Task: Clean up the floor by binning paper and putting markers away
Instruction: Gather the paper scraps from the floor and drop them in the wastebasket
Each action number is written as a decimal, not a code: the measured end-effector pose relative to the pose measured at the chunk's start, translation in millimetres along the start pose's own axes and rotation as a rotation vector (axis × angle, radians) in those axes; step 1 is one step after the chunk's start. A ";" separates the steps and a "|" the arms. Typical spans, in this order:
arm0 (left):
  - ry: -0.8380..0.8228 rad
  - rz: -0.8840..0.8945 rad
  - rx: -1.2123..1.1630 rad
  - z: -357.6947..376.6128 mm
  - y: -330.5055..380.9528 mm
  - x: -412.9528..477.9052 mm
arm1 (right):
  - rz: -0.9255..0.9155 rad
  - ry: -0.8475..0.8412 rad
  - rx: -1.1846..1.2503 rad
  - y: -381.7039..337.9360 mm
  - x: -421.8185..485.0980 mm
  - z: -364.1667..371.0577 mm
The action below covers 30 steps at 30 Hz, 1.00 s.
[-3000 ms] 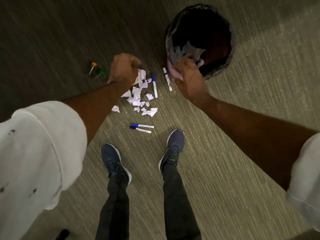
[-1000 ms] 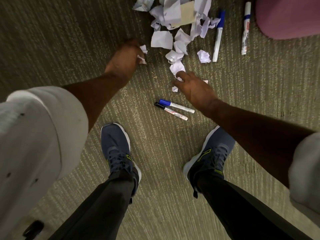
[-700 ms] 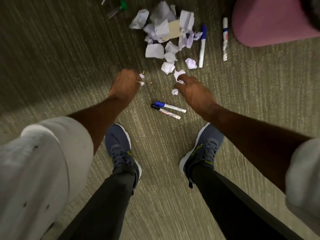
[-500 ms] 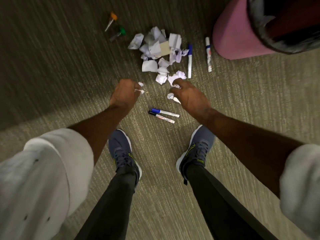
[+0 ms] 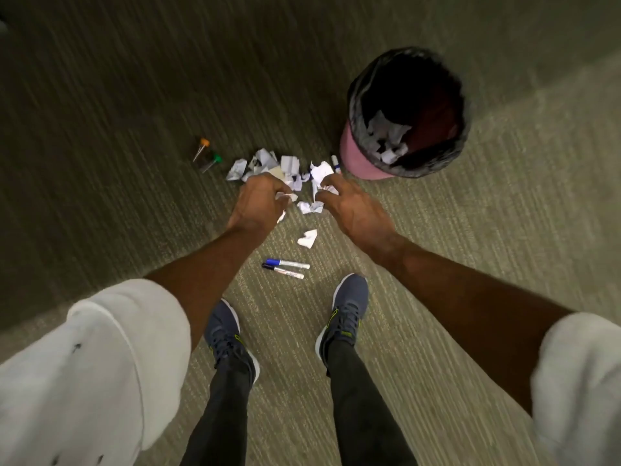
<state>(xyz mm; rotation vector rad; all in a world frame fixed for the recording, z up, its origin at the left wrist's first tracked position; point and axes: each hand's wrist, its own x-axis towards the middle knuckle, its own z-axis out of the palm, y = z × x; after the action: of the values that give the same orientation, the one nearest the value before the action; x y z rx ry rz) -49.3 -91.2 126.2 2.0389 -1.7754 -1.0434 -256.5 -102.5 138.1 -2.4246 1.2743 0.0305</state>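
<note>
We see crumpled white paper scraps heaped on the carpet just beyond our two hands, with one stray scrap lying nearer to us, below and between the hands. Our left hand closes around a small wad, and our right hand pinches another wad. The bin, pink-walled with a dark liner, stands upright beyond the right hand and already holds white scraps. Two markers, one blue-capped and one black-capped, lie side by side on our near side of the hands. An orange-capped marker and a green-capped marker lie far left of the left hand. Another marker lies against the bin's base.
</note>
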 end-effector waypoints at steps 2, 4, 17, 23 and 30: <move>0.013 0.024 -0.015 -4.4 27.8 12.4 | 0.024 0.046 -0.018 11.9 -1.1 -24.1; 0.033 0.020 -0.066 -6.6 53.5 24.4 | 0.039 0.087 -0.021 26.9 -2.4 -45.5; 0.122 -0.031 -0.173 2.8 190.6 105.3 | 0.367 0.292 0.157 105.4 9.5 -130.5; 0.122 -0.029 -0.192 12.1 222.2 136.4 | 0.402 0.303 0.160 132.5 14.1 -143.6; 0.147 -0.039 -0.229 17.6 231.9 151.0 | 0.405 0.326 0.155 155.9 8.6 -150.4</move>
<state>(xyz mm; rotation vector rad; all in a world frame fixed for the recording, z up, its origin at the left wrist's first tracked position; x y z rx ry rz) -236.7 -281.5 200.7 1.9615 -1.4771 -1.0270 -400.0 -241.6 222.3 -2.0619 1.8209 -0.3495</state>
